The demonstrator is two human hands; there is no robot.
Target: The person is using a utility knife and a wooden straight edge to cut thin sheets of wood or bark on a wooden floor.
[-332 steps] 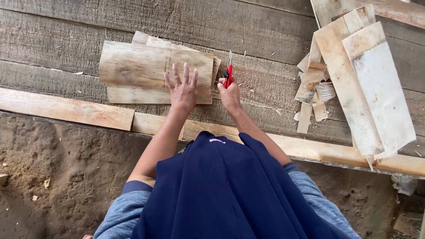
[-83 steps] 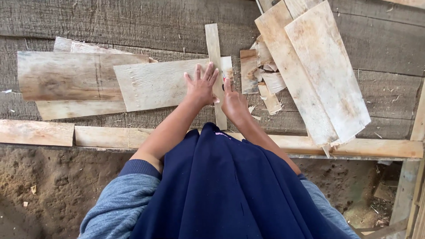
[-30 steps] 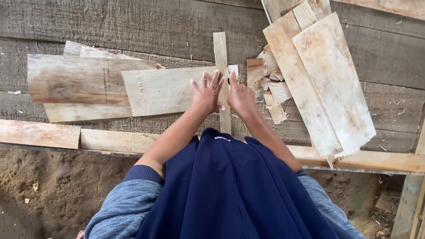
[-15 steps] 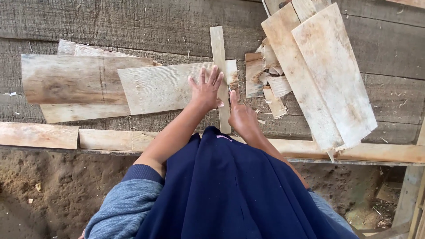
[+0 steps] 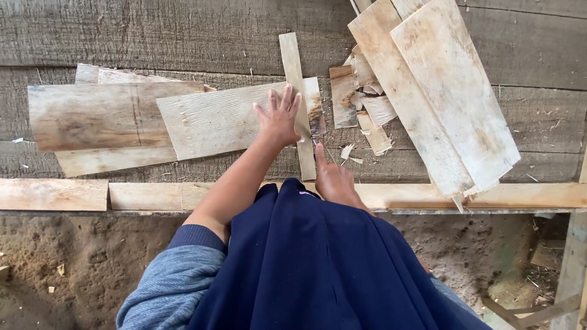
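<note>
Plank bench (image 5: pixel 153 36), stacked boards (image 5: pixel 440 91) (right side)

Garment: dark navy cloth (image 5: pixel 318 269), loose and softly folded, filling the lower middle of the frame and narrowing to a rounded peak near the centre.
Left sleeve: grey-blue knit (image 5: pixel 168 281), lower left of the frame, pushed up above the elbow, with a darker navy ribbed cuff (image 5: pixel 195 235).
Right sleeve: a sliver of the same grey-blue (image 5: pixel 452 299) at the lower right, mostly hidden by the navy cloth.
Forearms: bare below the sleeves.
Hands: left hand (image 5: pixel 280 119) and right hand (image 5: pixel 333 180), both bare, no gloves.
</note>
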